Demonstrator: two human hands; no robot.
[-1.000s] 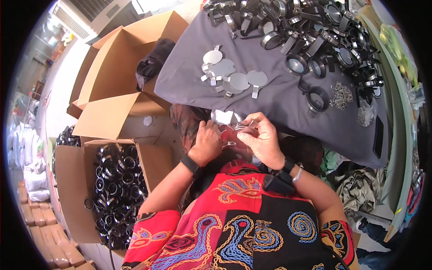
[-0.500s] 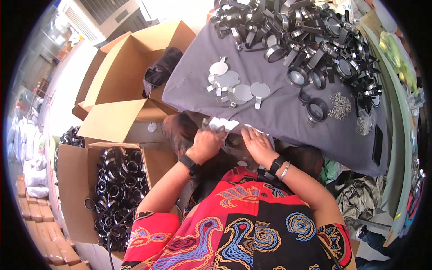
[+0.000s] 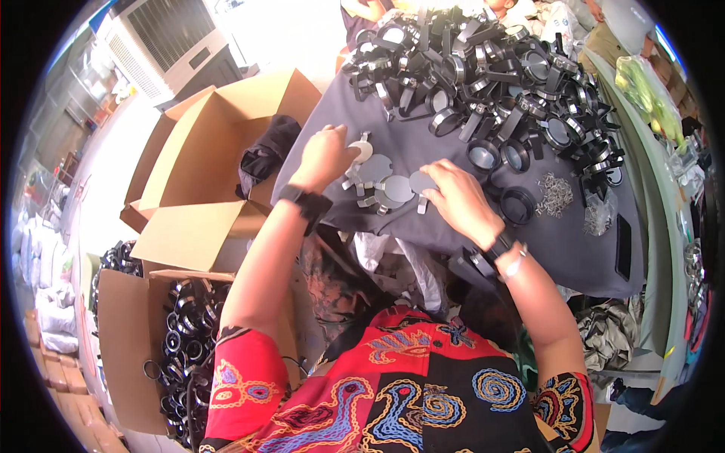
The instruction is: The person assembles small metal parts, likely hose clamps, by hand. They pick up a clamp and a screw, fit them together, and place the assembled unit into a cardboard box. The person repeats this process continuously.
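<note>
Several flat round metal discs with small tabs (image 3: 376,170) lie in a cluster on the grey cloth of the table. My right hand (image 3: 459,198) is at the cluster's right side, its thumb and fingers closed on the edge of one grey disc (image 3: 421,183). At the left side, my left hand (image 3: 325,158) is raised over the cloth with curled fingers, its thumb beside a paler disc (image 3: 363,152). Whatever the left fingers hold, if anything, is hidden. Below the table edge, white cloth or plastic (image 3: 404,260) hangs over my lap.
A large heap of black ring-shaped parts with handles (image 3: 483,75) covers the table's far side. Small metal pieces (image 3: 555,195), a black ring (image 3: 517,205) and a phone (image 3: 623,248) lie rightward. Cardboard boxes (image 3: 177,234) stand left, one with black rings (image 3: 189,340).
Both hands have risen from below the table edge onto the tabletop, the left to the disc cluster's left, the right onto the rightmost disc. The white material now hangs below, released.
</note>
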